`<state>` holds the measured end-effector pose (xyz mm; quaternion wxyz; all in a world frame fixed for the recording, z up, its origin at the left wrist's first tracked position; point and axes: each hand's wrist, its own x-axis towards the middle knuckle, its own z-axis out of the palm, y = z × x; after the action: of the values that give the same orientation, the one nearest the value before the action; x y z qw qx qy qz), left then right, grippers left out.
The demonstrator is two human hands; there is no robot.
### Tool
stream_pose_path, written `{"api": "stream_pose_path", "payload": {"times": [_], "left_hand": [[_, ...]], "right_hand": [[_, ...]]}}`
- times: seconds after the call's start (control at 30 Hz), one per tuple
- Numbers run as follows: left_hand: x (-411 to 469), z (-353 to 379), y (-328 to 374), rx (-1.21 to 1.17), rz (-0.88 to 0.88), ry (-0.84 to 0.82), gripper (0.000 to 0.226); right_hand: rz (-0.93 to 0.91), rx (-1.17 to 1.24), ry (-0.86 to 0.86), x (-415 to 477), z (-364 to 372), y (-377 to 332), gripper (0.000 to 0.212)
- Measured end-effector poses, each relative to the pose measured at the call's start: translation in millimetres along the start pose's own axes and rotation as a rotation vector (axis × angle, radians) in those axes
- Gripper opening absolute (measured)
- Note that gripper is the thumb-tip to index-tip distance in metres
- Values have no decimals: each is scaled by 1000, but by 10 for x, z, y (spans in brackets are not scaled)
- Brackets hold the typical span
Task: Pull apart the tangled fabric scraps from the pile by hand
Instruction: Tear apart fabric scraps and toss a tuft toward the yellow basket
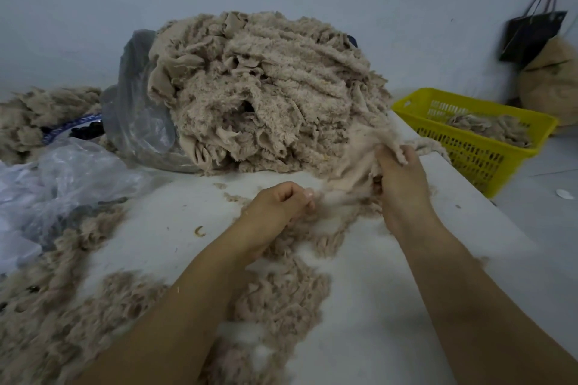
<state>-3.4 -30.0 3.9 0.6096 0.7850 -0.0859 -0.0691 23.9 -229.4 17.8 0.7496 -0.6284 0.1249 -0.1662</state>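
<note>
No readable text, label, brand, number or sign shows on anything in view.

Big pile point(266, 87) of scraps hogs the middle back of the worktop point(469, 253), and a clear plastic bag point(137, 109) hugs its left side, so there's no way through low down there. The yellow basket point(469, 147) sits by the far right edge, near the pile. The left side is blocked by crumpled plastic point(62, 178) and a drift of loose fluff point(47, 306). Open lanes: the bare strip right of the right hand point(400, 184), and the bare patch left of the left hand point(281, 200). Between the hands, the scrap point(350, 172) they both hold is in the way.
</note>
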Motion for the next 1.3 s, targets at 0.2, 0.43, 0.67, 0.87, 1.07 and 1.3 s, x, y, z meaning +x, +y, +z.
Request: {"api": "stream_pose_path", "payload": {"times": [0.2, 0.43, 0.67, 0.87, 1.07, 1.3], "left_hand": [[-35, 115, 63, -105, -38, 57, 40], [26, 283, 116, -31, -27, -52, 19], [96, -104, -105, 334, 40, 394, 34], [95, -80, -325, 569, 55, 321, 26], [-29, 200, -160, 270, 24, 219, 32], [33, 6, -39, 188, -7, 292, 48]], "right_hand": [[-4, -23, -19, -40, 31, -10, 18], [57, 131, -47, -114, -5, -74, 6], [64, 595, 2, 354, -415, -346, 17], [167, -247, 102, 274, -506, 82, 24], [187, -540, -644, -204, -127, 112, 35], [-117, -695, -194, 14, -206, 123, 32]]}}
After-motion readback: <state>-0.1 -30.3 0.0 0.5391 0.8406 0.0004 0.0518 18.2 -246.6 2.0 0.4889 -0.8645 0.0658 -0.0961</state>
